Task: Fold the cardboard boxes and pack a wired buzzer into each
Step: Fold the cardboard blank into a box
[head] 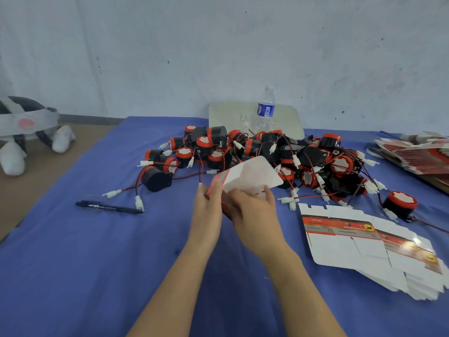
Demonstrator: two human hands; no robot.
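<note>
Both hands meet above the middle of the table (pixel 97 263). The left hand (pixel 206 207) pinches the red edge of a half-folded cardboard box (pixel 247 176), and the right hand (pixel 255 215) curls round its near side, fingers on the white face. It looks like light, thin card that creases easily, so hold the panels, not the flaps. Wired buzzers (pixel 267 154) lie heaped just beyond, their leads tangled. Flat blanks (pixel 364 246) sit near right.

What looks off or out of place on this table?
Nothing damaged or spilled. The buzzers lie in one heap with wires tangled, and a lone buzzer sits apart at the right. The flat boxes are fanned out unevenly. A pen lies left of the heap and a water bottle stands behind it; neither belongs to packing.
</note>
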